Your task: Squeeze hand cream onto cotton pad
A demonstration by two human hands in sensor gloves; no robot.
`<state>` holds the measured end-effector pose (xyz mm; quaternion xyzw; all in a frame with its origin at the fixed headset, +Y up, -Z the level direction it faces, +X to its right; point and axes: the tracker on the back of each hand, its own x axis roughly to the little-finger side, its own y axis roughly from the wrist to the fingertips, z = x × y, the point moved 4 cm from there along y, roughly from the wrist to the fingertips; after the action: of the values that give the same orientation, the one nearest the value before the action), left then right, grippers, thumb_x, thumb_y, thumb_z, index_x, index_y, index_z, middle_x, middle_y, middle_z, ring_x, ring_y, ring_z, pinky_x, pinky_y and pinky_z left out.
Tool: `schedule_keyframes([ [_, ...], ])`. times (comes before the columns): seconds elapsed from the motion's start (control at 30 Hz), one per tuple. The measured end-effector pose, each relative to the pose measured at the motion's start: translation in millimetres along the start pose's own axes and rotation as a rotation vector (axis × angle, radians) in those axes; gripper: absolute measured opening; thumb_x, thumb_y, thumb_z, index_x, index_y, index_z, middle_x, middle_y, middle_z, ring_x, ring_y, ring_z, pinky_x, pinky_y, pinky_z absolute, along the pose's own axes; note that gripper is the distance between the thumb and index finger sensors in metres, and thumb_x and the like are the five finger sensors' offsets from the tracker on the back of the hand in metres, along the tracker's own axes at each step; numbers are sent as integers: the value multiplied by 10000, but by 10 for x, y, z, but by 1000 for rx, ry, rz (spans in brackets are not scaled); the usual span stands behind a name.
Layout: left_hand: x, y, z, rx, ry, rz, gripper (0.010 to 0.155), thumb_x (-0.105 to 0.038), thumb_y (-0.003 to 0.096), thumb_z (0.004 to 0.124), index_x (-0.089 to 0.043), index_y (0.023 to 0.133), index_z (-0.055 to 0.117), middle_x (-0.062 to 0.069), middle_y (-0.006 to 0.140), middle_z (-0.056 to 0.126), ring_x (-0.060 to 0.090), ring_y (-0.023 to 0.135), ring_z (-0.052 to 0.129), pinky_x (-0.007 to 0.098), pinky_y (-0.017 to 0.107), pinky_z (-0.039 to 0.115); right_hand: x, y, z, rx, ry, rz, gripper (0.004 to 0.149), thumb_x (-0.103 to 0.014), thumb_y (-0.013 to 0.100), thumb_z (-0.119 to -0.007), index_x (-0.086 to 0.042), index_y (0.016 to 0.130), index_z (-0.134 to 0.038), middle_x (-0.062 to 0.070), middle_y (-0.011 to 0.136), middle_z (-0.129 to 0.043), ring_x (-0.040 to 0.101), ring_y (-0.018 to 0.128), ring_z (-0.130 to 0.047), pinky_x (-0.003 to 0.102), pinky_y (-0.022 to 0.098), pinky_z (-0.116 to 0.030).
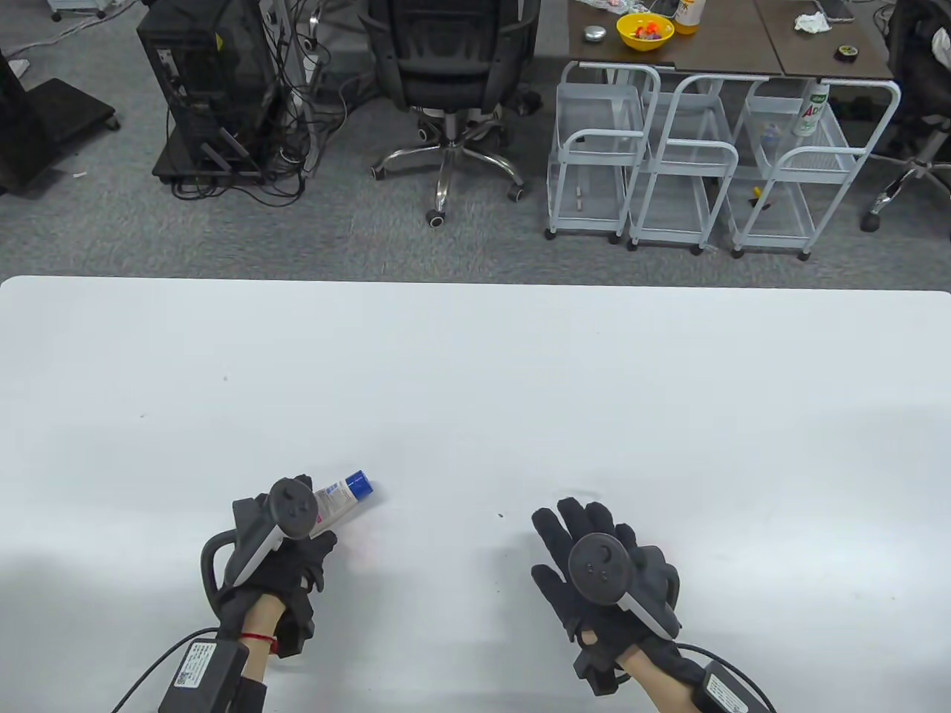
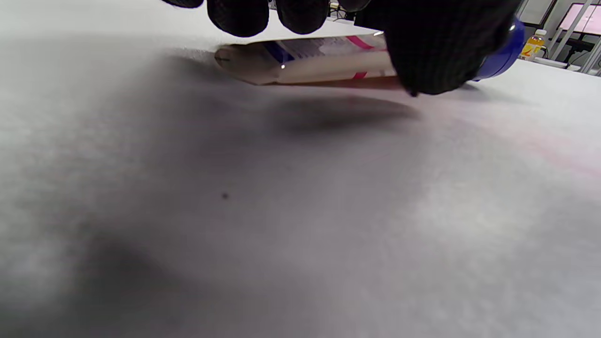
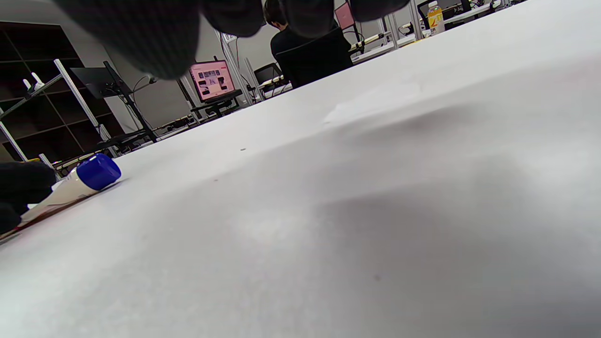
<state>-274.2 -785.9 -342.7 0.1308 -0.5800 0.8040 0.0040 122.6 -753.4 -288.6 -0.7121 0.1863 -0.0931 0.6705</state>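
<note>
A white hand cream tube (image 1: 340, 499) with a blue cap (image 1: 359, 483) lies low on the white table (image 1: 475, 371), cap pointing up-right. My left hand (image 1: 316, 520) grips its body; in the left wrist view my thumb and fingers (image 2: 436, 47) close around the tube (image 2: 319, 61). A thin white cotton pad (image 1: 591, 495) lies flat on the table, faint against it. My right hand (image 1: 587, 542) is open with fingers spread, just behind the pad, holding nothing. The right wrist view shows the pad (image 3: 375, 103) and the tube (image 3: 70, 185).
The table's far edge runs across the middle of the table view. Beyond it stand an office chair (image 1: 449, 67), a computer tower (image 1: 208, 89) and white wire carts (image 1: 698, 163). Cables trail from both wrists at the near edge.
</note>
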Motion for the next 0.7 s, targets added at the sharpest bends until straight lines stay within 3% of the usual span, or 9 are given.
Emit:
schedule_keyframes([
  [0.2,-41,-10,-40,-60,65,-3,742,-442,427,779,-311,1079,450,-11,1173,591,359,1056,629,571,746,493,-10,-5,-5,-7,-4,2,702,-495,430,-784,-351,1069,-532,64,1153,-442,480,1102,-397,691,723,-372],
  [0.4,-98,-38,-85,-59,80,16,786,-448,380,856,-266,1072,532,39,1116,677,302,973,737,568,734,556,-7,8,-38,-22,-5,0,701,-493,430,-785,-346,1069,-538,68,1151,-447,485,1099,-403,692,723,-372],
  [0.53,-120,-51,-103,-54,70,24,775,-457,358,891,-263,1049,599,26,1015,758,225,835,847,553,694,647,-13,18,-67,-35,-9,2,701,-493,430,-785,-344,1070,-539,67,1152,-446,486,1099,-402,694,722,-371],
  [0.7,-114,-62,-140,-60,15,19,579,-445,372,867,-334,926,740,-107,821,942,104,607,1008,452,598,812,-24,19,-85,-52,-11,3,700,-494,430,-784,-341,1069,-543,70,1152,-447,487,1098,-406,693,722,-370],
])
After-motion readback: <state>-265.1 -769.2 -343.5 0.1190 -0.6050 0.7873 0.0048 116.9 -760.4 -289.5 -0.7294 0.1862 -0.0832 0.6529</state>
